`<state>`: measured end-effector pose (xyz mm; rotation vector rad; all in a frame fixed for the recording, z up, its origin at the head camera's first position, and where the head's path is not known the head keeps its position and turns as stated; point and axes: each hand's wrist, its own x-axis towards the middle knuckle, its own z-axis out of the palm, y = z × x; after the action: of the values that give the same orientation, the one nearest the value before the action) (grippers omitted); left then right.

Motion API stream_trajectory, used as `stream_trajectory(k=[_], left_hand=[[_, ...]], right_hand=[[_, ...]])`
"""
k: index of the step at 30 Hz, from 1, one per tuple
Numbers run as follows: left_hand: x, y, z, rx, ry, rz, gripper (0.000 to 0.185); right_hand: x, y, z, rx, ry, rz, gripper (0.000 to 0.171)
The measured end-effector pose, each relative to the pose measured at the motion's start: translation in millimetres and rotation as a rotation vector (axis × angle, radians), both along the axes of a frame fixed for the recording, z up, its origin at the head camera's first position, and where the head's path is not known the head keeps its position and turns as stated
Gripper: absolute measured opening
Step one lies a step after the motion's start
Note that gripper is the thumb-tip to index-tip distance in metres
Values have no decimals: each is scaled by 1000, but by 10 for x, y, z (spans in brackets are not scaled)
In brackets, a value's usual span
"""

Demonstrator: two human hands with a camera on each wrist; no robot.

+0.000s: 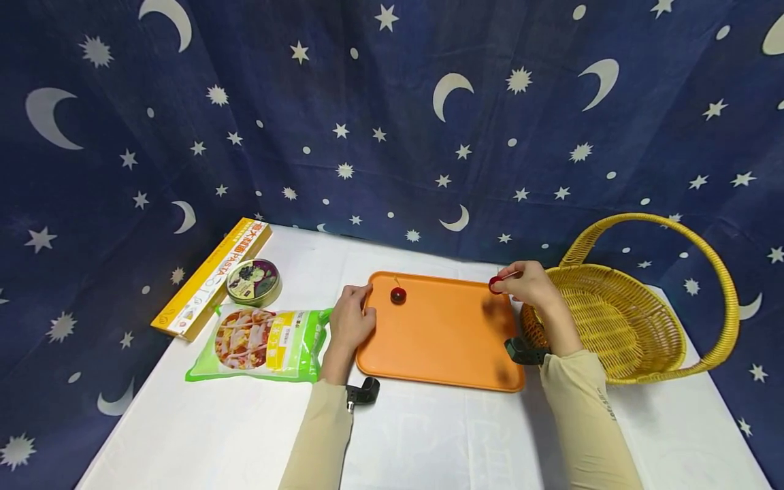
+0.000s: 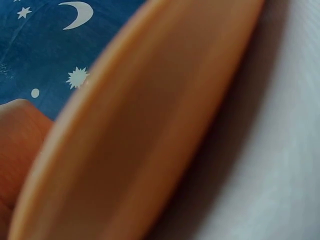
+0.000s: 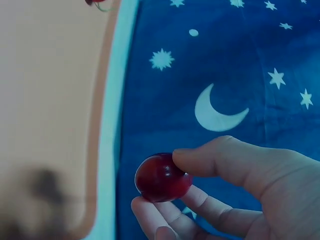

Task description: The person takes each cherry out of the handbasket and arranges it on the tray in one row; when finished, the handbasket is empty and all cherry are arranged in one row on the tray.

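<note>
My right hand (image 1: 528,282) pinches a dark red cherry (image 3: 163,178) between thumb and fingers, above the far right corner of the orange tray (image 1: 441,333). In the right wrist view the cherry is glossy and round. A second cherry (image 1: 398,295), its thin stem pointing up, lies on the tray near the far left corner. At the tray's left edge my left hand (image 1: 353,320) holds the rim, the thumb on the inner side. The left wrist view shows the tray's side wall (image 2: 135,120) close up, hiding most of that hand.
Right of the tray stands a yellow wicker basket (image 1: 664,327) with a tall arched handle. To the left lie a green food bag (image 1: 290,340), a round tin (image 1: 254,280) and a long pasta box (image 1: 214,275). A blue star-patterned cloth (image 1: 392,136) hangs behind the white table (image 1: 429,435).
</note>
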<state>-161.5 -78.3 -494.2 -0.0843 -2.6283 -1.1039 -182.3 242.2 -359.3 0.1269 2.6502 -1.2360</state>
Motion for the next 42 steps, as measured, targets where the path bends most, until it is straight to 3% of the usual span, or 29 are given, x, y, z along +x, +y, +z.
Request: stream_trajectory(k=[15,30,42], left_hand=[[-9,-5,-14,-2,-6,2,50],[-7,-3,-28,-5,12,0,50],[-1,-2,-6,0,14,0,50]], right_hand=[[-92,-352,-374,-125,163,136,34],[-181,-782,-681,-239,108,151,33],[-194,-1002,-748,-176,120,184,28]])
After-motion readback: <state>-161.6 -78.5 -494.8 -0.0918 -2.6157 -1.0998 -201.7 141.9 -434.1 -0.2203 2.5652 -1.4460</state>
